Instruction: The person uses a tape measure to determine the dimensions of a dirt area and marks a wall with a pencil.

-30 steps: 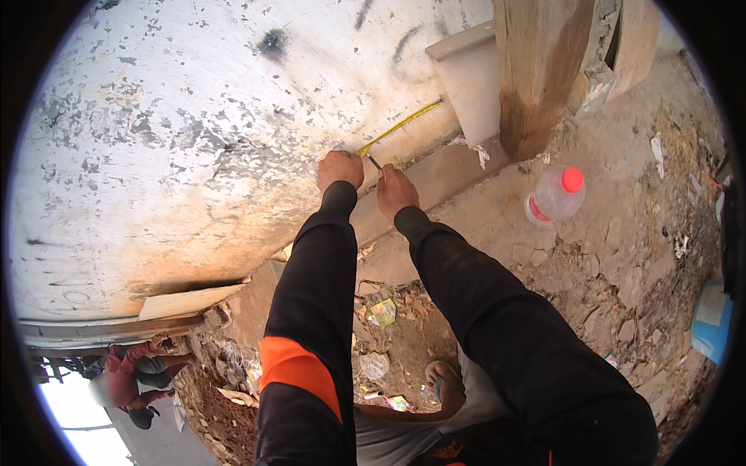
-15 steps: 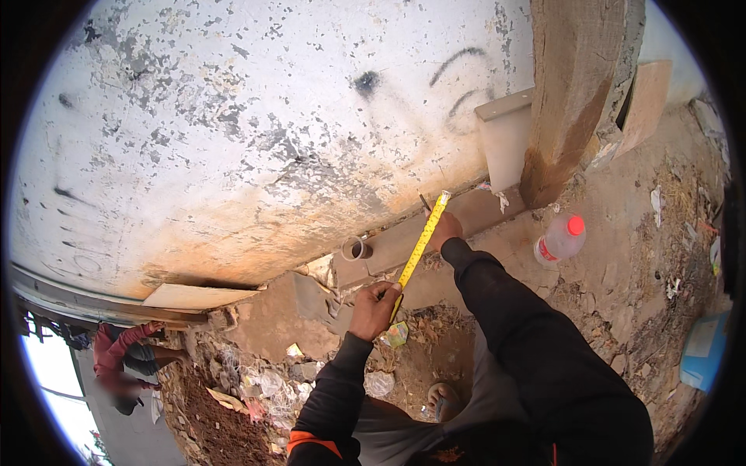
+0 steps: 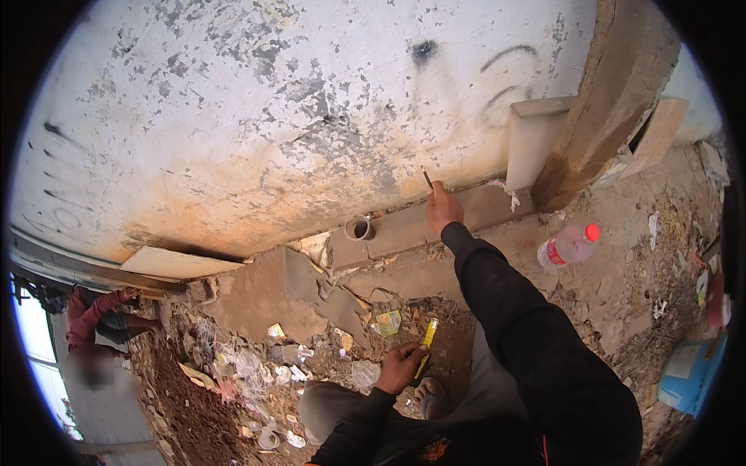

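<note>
Close to my knees, my left hand is closed around a tape measure. A short length of its yellow blade sticks out past my fingers; the case is mostly hidden in my grip. My right hand is stretched forward over the concrete ledge at the wall's foot. It pinches a thin dark pencil-like stick, whose tip points toward the peeling white wall. Left of that hand, a short round pipe end stands at the ledge, apart from my fingers.
A clear bottle with a red cap stands right of my right forearm. A thick post rises at the right, beside a leaning board. Plastic litter covers the ground at left, and another person is farther off. A blue container sits at far right.
My left hand has drawn back toward my body, and the tape's exposed blade is much shorter. My right hand has moved up toward the wall with the dark stick, away from the tape.
</note>
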{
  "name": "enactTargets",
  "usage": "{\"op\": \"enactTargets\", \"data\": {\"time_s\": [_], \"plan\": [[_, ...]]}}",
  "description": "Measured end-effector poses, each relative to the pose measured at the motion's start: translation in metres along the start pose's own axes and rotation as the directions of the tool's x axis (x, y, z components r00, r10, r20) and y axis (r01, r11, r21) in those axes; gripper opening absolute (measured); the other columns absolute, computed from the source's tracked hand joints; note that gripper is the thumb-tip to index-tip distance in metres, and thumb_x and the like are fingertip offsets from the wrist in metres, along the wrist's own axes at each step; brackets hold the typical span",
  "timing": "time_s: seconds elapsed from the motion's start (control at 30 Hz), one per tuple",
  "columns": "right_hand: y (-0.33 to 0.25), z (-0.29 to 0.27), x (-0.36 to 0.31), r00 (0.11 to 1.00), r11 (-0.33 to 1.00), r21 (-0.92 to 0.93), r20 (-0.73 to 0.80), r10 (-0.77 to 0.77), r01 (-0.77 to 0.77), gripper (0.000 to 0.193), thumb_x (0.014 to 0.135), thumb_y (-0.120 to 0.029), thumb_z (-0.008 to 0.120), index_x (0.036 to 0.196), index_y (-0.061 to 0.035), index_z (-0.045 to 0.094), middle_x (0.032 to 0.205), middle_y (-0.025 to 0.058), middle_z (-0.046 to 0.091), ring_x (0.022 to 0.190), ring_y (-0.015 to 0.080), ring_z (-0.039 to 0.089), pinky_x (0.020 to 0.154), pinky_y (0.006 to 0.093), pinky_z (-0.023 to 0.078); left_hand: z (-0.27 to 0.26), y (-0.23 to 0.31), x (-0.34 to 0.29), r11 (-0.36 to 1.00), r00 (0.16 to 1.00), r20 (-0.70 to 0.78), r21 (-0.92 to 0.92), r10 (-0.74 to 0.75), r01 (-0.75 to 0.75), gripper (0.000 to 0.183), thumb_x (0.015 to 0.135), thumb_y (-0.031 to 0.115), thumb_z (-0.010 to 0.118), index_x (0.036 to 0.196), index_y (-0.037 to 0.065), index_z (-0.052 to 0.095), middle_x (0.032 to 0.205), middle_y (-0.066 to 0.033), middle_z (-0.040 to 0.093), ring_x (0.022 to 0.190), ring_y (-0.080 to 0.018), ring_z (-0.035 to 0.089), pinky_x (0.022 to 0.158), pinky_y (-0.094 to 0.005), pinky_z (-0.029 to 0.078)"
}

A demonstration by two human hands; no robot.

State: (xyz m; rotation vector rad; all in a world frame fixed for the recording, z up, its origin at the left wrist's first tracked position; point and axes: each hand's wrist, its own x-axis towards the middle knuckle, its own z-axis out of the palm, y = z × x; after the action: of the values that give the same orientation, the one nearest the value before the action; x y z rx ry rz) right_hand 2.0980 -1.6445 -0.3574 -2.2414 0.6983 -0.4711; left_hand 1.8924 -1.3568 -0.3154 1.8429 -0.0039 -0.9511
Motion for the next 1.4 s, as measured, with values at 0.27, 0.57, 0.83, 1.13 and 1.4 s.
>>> {"op": "enactTargets", "data": {"time_s": [0.27, 0.57, 0.83, 1.13, 1.4], "plan": [[0.012, 0.008, -0.004, 0.992, 0.993, -0.068, 0.074, 0.103, -0.098, 0.020, 0.094, -0.022, 0.048, 0.106, -0.0072, 0.054, 0.087, 0.0206, 0.066, 0.086, 0.0411, 0.063, 0.074, 0.0533, 0.049, -0.002, 0.003, 0.000, 0.991, 0.998, -0.012, 0.122, 0.062, -0.060, 0.027, 0.091, 0.026, 0.062, 0.092, -0.001, 0.068, 0.071, -0.0074, 0.063, 0.067, -0.0089, 0.054, 0.063, -0.0296, 0.045], [-0.006, 0.002, -0.007, 0.994, 0.995, 0.005, 0.053, 0.097, -0.098, 0.017, 0.095, -0.021, 0.046, 0.104, -0.0080, 0.051, 0.085, 0.0208, 0.065, 0.083, 0.0430, 0.062, 0.073, 0.0548, 0.047, -0.006, -0.004, 0.001, 0.995, 0.999, 0.002, 0.091, 0.051, -0.051, 0.025, 0.091, 0.024, 0.062, 0.093, -0.001, 0.068, 0.075, -0.0076, 0.066, 0.071, -0.0111, 0.059, 0.067, -0.0307, 0.046], [0.025, 0.020, -0.003, 0.999, 0.998, -0.055, 0.004, 0.039, -0.038, 0.017, 0.093, -0.020, 0.046, 0.106, -0.0094, 0.052, 0.084, 0.0212, 0.064, 0.083, 0.0428, 0.062, 0.069, 0.0552, 0.046, -0.006, 0.004, 0.001, 0.997, 0.999, 0.027, 0.066, -0.034, 0.032, 0.025, 0.091, 0.024, 0.062, 0.092, -0.001, 0.068, 0.074, -0.0066, 0.064, 0.070, -0.0098, 0.056, 0.066, -0.0294, 0.046], [-0.005, 0.008, -0.005, 0.999, 0.999, 0.024, 0.000, 0.047, -0.047, 0.017, 0.096, -0.021, 0.045, 0.104, -0.0082, 0.052, 0.086, 0.0198, 0.065, 0.084, 0.0418, 0.062, 0.073, 0.0531, 0.047, -0.009, -0.001, 0.001, 0.997, 1.000, 0.000, 0.083, -0.003, 0.003, 0.026, 0.090, 0.025, 0.063, 0.090, -0.001, 0.068, 0.073, -0.0067, 0.063, 0.069, -0.0092, 0.056, 0.066, -0.0292, 0.046], [0.032, 0.024, -0.006, 0.993, 0.994, -0.047, 0.061, 0.099, -0.097, 0.022, 0.094, -0.023, 0.047, 0.107, -0.0073, 0.054, 0.085, 0.0215, 0.065, 0.083, 0.0438, 0.061, 0.073, 0.0546, 0.046, -0.003, -0.001, 0.000, 0.997, 0.998, 0.004, 0.043, 0.060, -0.060, 0.022, 0.093, 0.021, 0.062, 0.091, 0.000, 0.068, 0.067, 0.0010, 0.060, 0.060, -0.0049, 0.052, 0.054, -0.0239, 0.042]]}}
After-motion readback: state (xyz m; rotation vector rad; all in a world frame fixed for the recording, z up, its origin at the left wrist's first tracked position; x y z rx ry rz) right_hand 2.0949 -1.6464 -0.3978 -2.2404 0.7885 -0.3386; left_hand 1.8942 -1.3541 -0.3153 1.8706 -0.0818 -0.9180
